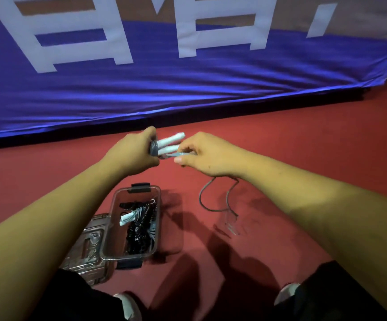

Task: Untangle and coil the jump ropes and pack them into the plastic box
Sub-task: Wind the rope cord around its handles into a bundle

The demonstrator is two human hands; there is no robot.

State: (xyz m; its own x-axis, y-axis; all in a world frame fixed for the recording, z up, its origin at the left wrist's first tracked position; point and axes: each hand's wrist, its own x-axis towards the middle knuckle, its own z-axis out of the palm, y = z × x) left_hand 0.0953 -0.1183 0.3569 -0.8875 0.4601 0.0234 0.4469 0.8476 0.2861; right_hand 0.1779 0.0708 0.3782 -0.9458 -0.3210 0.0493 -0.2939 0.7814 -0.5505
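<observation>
Jump rope bundles [139,230] lie packed in the plastic box [115,239]: black coils, plus one grey-wound bundle with white ends. The box stands open on the red floor [280,147], with its clear lid [83,246] against the left side. Farther out and to the right, a loose grey cord [201,195] trails across the floor toward the right wrist. Above it, the left hand [132,154] has its grip curled tight round a grey coil [153,150], and two white handles [171,138] stick out of it. The right hand [206,156] pinches a pale strand just beside the handles. A blue banner [188,89] lines the floor's far edge.
</observation>
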